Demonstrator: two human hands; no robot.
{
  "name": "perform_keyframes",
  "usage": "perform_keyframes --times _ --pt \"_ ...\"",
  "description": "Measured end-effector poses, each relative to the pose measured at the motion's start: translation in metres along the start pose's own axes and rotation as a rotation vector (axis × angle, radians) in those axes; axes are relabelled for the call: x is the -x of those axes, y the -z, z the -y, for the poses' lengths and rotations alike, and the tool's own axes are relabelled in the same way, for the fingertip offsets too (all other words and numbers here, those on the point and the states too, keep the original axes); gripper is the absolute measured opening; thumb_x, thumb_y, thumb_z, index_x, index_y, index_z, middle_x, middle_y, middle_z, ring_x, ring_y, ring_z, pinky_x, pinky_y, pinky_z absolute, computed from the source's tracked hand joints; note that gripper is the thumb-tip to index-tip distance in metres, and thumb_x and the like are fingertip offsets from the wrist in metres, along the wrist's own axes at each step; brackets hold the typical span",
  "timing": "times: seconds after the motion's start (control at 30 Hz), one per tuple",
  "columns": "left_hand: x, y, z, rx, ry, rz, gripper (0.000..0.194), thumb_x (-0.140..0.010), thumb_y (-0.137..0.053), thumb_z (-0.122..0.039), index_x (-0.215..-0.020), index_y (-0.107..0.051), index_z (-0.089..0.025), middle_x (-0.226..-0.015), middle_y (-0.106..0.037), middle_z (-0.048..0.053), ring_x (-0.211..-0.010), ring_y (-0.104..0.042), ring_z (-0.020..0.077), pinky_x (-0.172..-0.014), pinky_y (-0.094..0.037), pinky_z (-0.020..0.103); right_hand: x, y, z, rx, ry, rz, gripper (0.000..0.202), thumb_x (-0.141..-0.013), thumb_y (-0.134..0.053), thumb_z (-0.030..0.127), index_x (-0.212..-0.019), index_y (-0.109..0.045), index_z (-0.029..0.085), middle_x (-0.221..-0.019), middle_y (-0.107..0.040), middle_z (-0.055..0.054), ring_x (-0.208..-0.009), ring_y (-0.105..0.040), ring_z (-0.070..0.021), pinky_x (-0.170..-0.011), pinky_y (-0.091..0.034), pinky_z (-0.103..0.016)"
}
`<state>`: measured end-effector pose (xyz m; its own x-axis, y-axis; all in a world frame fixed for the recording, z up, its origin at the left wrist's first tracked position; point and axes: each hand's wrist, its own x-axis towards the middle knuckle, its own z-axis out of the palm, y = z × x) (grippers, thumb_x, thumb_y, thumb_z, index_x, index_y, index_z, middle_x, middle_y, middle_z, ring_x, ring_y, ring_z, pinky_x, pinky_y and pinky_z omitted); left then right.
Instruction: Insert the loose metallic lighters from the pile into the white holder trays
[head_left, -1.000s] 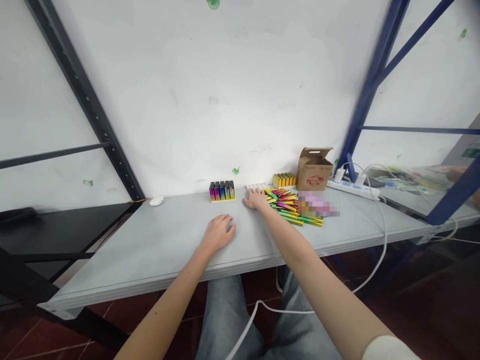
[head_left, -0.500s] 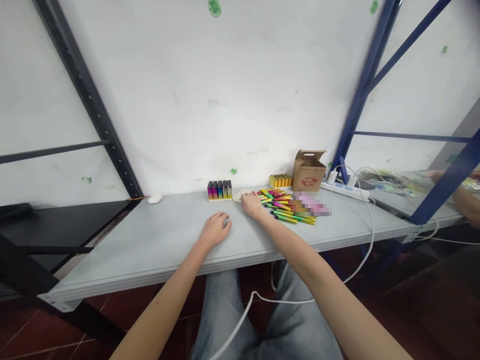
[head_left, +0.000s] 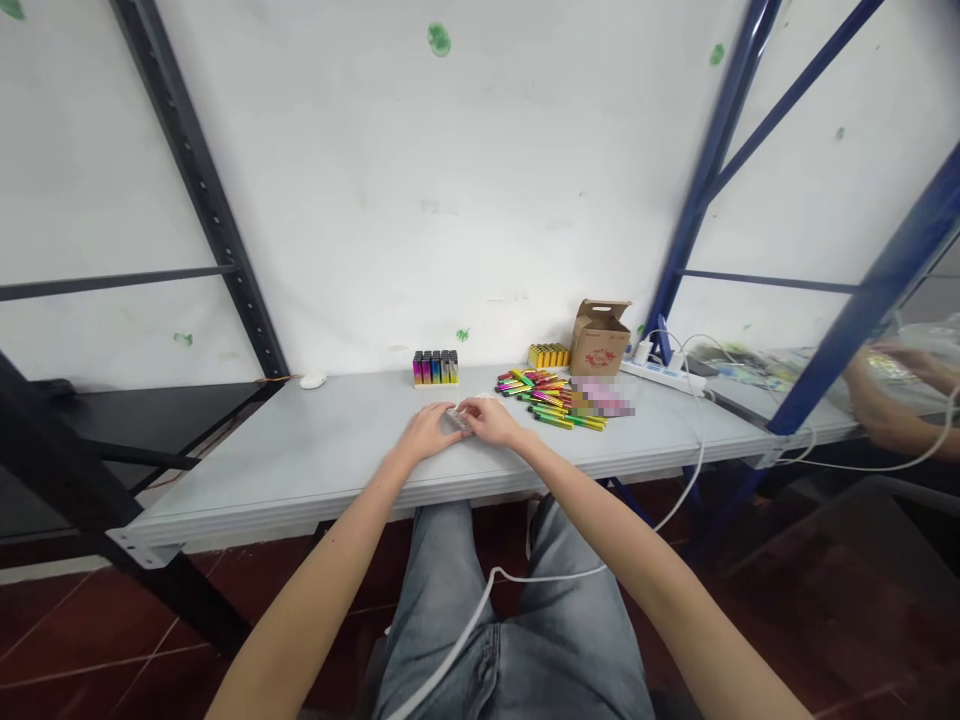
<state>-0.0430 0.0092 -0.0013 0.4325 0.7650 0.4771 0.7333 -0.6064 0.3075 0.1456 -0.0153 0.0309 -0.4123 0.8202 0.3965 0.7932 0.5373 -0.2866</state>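
Note:
My left hand (head_left: 425,434) and my right hand (head_left: 487,420) meet over the table. Between them is a small pale, see-through tray (head_left: 459,423), mostly covered by the fingers. My left thumb and fingers curve around its left side, and my right fingers grip it from the right. Just beyond, a block of upright lighters (head_left: 436,368) in purple, blue and silver stands in a white holder. To the right of my right hand lies a loose heap of shiny coloured lighters (head_left: 551,397).
Yellow lighters (head_left: 548,355) stand in rows beside an opened cardboard box (head_left: 600,340). A power strip (head_left: 664,377) trails a white cable (head_left: 701,450). A white round device (head_left: 313,381) lies at the left. At far right, another person's arm (head_left: 885,395) shows beyond the blue post (head_left: 847,320).
My right hand has drawn back from beside the heap with the pale tray, toward my left hand. The left hand has let go of a small grey thing or now covers it. The camera view has shifted slightly.

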Motion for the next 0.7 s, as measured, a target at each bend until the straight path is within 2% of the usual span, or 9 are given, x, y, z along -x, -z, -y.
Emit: perform_keyframes --times 0.07,0.17,0.23,0.4,0.5,0.7 --pt "0.000 0.000 0.000 0.001 0.011 0.017 0.056 -0.080 -0.062 -0.057 -0.122 -0.063 -0.019 -0.125 -0.066 0.010 -0.116 -0.059 0.0285 -0.102 -0.044 0.038 0.007 0.004 -0.006 -0.040 0.009 -0.052 0.033 -0.095 -0.040 0.023 -0.117 -0.064 0.019 -0.113 -0.070 -0.005 -0.102 -0.062 -0.0164 -0.089 -0.042 -0.025" --pt "0.000 -0.001 -0.001 -0.011 0.037 0.025 0.054 -0.080 -0.060 -0.057 -0.118 -0.066 -0.019 -0.123 -0.067 0.010 -0.116 -0.060 0.0296 -0.102 -0.044 0.039 0.017 0.005 -0.021 0.059 -0.092 -0.191 0.035 -0.094 -0.039 0.020 -0.119 -0.063 0.016 -0.122 -0.066 -0.008 -0.118 -0.053 -0.0186 -0.103 -0.035 -0.028" --pt "0.000 -0.001 -0.002 -0.027 0.042 0.020 0.053 -0.081 -0.060 -0.055 -0.119 -0.066 -0.019 -0.125 -0.066 0.011 -0.117 -0.059 0.0297 -0.104 -0.043 0.039 0.023 0.002 -0.029 0.139 -0.107 -0.194 0.036 -0.094 -0.043 0.023 -0.124 -0.060 0.015 -0.128 -0.062 -0.010 -0.124 -0.048 -0.0201 -0.106 -0.032 -0.029" --pt "-0.001 -0.003 -0.001 -0.059 0.022 0.002 0.049 -0.082 -0.059 -0.041 -0.124 -0.063 -0.018 -0.134 -0.060 0.011 -0.125 -0.055 0.0275 -0.110 -0.039 0.038 0.033 -0.004 -0.030 0.182 -0.167 -0.129 0.033 -0.096 -0.038 0.028 -0.109 -0.068 0.019 -0.108 -0.070 -0.007 -0.110 -0.056 -0.0206 -0.094 -0.038 -0.028" --pt "0.000 -0.003 0.000 -0.022 0.001 0.019 0.050 -0.083 -0.057 -0.038 -0.128 -0.061 -0.017 -0.137 -0.059 0.011 -0.126 -0.055 0.0266 -0.111 -0.039 0.038 0.036 -0.001 -0.026 0.145 -0.216 -0.102 0.032 -0.094 -0.040 0.029 -0.107 -0.068 0.021 -0.103 -0.071 -0.006 -0.100 -0.060 -0.0203 -0.086 -0.041 -0.027" --pt "0.001 0.000 -0.003 0.037 0.032 0.052 0.047 -0.083 -0.057 -0.043 -0.123 -0.065 -0.020 -0.135 -0.061 0.007 -0.125 -0.056 0.0263 -0.110 -0.040 0.037 0.034 0.003 -0.031 0.148 -0.292 -0.232 0.035 -0.093 -0.038 0.023 -0.113 -0.066 0.017 -0.120 -0.066 -0.008 -0.116 -0.052 -0.0215 -0.099 -0.036 -0.028"
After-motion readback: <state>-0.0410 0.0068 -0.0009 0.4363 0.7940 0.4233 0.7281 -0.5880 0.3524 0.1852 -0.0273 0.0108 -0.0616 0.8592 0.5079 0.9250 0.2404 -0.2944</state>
